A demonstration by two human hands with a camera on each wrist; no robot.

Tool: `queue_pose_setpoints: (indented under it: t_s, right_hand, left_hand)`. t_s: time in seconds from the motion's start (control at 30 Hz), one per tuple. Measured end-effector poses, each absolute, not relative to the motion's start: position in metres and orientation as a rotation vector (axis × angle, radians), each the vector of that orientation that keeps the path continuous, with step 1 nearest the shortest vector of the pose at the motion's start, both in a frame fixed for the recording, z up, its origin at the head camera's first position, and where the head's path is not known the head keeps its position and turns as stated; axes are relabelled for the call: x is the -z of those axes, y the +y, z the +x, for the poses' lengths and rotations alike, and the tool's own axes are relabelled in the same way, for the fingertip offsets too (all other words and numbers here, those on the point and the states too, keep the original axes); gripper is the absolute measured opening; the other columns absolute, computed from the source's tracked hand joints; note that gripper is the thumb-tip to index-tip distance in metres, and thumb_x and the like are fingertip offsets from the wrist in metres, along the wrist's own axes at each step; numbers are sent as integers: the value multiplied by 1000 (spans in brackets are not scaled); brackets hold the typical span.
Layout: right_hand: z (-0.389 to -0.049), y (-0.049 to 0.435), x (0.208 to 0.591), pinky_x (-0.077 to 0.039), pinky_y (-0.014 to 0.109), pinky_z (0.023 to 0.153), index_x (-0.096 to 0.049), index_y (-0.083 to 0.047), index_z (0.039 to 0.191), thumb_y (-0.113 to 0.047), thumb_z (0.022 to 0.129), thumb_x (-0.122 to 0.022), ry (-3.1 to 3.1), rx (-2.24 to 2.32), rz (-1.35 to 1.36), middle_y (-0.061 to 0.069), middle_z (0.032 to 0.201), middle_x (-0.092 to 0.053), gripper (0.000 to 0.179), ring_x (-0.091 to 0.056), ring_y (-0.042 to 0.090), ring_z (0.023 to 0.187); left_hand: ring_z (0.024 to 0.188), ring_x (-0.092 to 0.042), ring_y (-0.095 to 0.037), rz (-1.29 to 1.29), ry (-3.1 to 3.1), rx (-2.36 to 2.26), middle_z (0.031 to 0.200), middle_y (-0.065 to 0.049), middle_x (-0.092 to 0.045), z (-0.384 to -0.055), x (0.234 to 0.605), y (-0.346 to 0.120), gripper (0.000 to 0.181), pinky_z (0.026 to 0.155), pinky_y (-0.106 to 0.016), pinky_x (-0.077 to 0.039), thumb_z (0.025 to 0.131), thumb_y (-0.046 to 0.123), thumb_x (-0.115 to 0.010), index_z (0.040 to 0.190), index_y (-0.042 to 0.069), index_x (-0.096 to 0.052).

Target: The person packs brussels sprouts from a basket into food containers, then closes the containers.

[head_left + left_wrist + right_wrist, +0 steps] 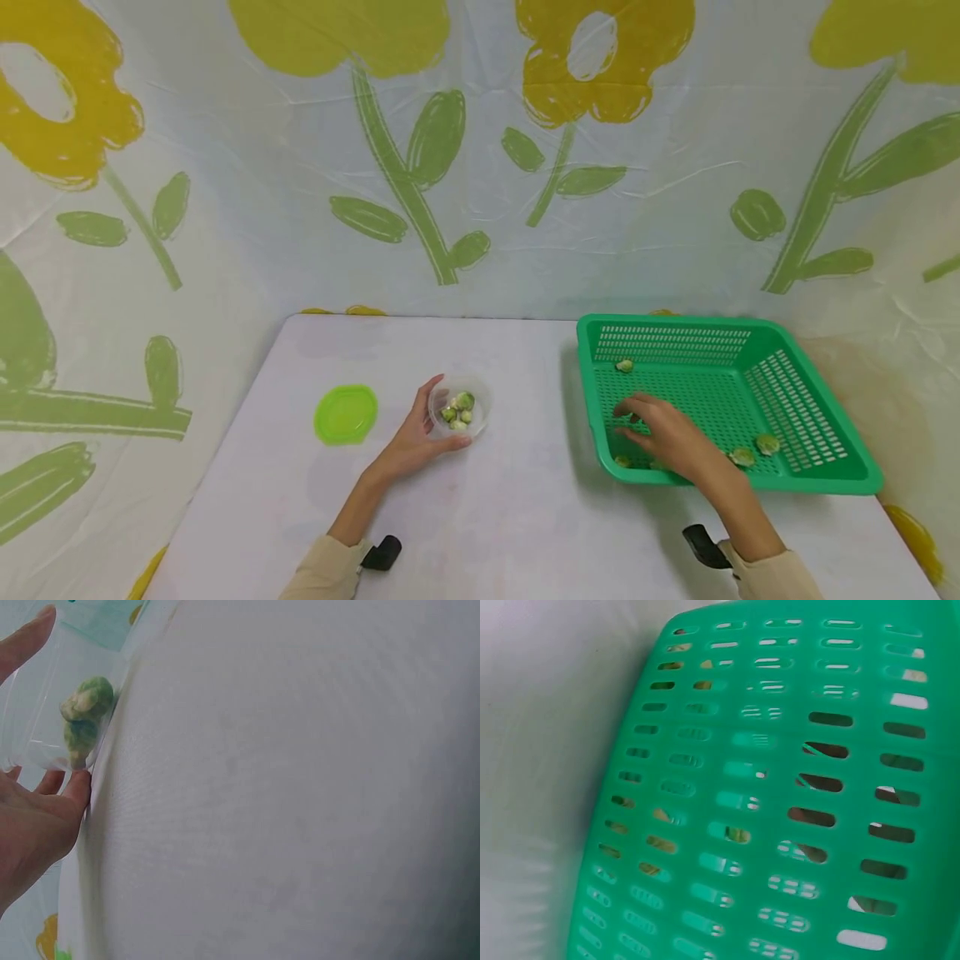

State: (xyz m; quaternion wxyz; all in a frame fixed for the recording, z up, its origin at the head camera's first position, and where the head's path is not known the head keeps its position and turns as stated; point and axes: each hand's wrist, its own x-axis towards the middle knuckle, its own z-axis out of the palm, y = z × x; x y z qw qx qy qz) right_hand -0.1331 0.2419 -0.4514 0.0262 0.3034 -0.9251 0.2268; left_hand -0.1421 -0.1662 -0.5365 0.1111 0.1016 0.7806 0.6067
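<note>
A round green sprout point(622, 461) is lying nearside of the half-spread right hand point(667, 434) in a green plastic basket point(817, 484); the left hand point(414, 442) is gripping a clear plastic cup point(483, 412).

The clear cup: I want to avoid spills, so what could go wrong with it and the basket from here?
The clear cup is uncovered, with the lime lid lying apart from it, so a slip of the left hand curled round it might spill its sprouts.

The right hand reaches over the near rim of the green basket; a bump could shift the basket, which sits close to the table's right edge.
</note>
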Motion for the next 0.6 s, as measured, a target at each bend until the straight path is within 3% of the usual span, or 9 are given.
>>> queue_pose_setpoints:
  t_s: [0.27,0.6]
  right_hand:
    - [-138,247,456,-59,40,72,-71,2,104,-6,88,-80,-2975,-864,1046,12,98,-70,20,-68,28,84]
    - [-142,249,455,-55,31,70,-70,-5,106,-14,93,-77,-3196,-1070,1109,5,100,-69,18,-64,15,85]
  left_hand:
    - [156,-15,-29,311,2297,-1781,170,-11,-11,-143,539,-167,111,121,-60,-23,83,28,-89,165,25,-14]
    - [156,-15,-29,306,2289,-1785,170,-11,-11,-143,540,-167,112,121,-59,-22,82,31,-90,165,25,-14]
